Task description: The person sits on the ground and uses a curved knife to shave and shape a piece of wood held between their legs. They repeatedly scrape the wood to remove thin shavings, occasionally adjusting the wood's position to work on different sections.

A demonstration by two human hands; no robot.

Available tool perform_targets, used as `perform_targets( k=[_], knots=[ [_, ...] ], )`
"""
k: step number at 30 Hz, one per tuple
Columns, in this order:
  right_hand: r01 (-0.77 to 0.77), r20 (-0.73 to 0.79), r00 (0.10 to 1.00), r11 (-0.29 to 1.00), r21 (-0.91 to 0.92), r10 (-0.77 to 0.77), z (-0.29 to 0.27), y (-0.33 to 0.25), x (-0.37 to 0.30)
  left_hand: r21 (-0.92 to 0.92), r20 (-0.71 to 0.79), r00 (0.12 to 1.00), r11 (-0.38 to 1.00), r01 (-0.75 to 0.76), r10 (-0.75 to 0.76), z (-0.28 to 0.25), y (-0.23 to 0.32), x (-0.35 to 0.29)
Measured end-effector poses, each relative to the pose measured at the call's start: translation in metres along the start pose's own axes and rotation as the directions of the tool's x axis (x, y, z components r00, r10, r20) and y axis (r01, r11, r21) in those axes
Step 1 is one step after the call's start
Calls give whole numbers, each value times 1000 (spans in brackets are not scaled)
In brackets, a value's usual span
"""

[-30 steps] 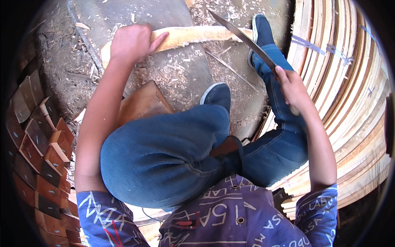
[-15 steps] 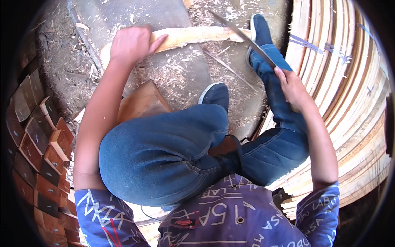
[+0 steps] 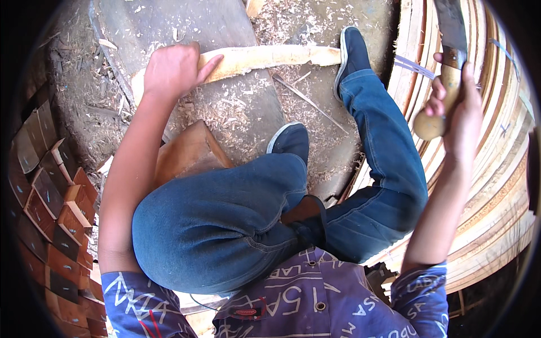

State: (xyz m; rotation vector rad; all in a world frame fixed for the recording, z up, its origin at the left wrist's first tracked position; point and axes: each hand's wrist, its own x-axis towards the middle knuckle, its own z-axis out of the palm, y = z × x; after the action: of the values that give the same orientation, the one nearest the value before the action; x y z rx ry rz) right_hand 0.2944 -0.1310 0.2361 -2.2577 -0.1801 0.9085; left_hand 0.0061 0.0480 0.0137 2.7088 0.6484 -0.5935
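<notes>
A long, pale, slightly curved strip of wood (image 3: pixel 262 57) lies across the ground, its right end against my shoe (image 3: pixel 355 48). My left hand (image 3: pixel 172 70) is closed over the strip near its left end, thumb stretched along the top. My right hand (image 3: pixel 459 110) is raised at the upper right, wrapped round the wooden handle (image 3: pixel 449 84) of a machete. The machete's dark, broad blade (image 3: pixel 452 25) points away from me and runs out of the top of the picture. The blade is apart from the strip.
A tall stack of long pale boards (image 3: pixel 473 186) tied with straps fills the right side. Brown wooden blocks (image 3: pixel 62 242) are piled at the left. A brown block (image 3: pixel 191 149) sits beside my knee. Wood shavings and a thin stick (image 3: pixel 310 101) litter the ground.
My right hand has swung the machete up and right, away from the strip, turning its blade to point away. My left hand still grips the strip, shifted slightly left and nearer.
</notes>
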Motion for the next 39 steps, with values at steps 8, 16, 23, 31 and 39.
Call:
perform_targets(
  k=[8,16,23,31,39],
  knots=[
    [-611,145,756,768,-193,638,29,151,-50,-24,75,997,999,24,-22,-11,12,5],
    [-257,44,966,940,225,254,-15,64,-8,11,39,999,999,33,-34,-7,3,-5],
    [-408,120,897,902,-143,425,47,183,-67,18,98,995,1000,23,-25,-8,11,11],
    [-125,-29,989,930,346,144,17,70,-17,46,76,995,997,64,-67,-10,3,-1],
    [0,23,1000,778,-628,19,62,232,-85,15,91,993,997,77,-78,-16,12,11]
  ],
)
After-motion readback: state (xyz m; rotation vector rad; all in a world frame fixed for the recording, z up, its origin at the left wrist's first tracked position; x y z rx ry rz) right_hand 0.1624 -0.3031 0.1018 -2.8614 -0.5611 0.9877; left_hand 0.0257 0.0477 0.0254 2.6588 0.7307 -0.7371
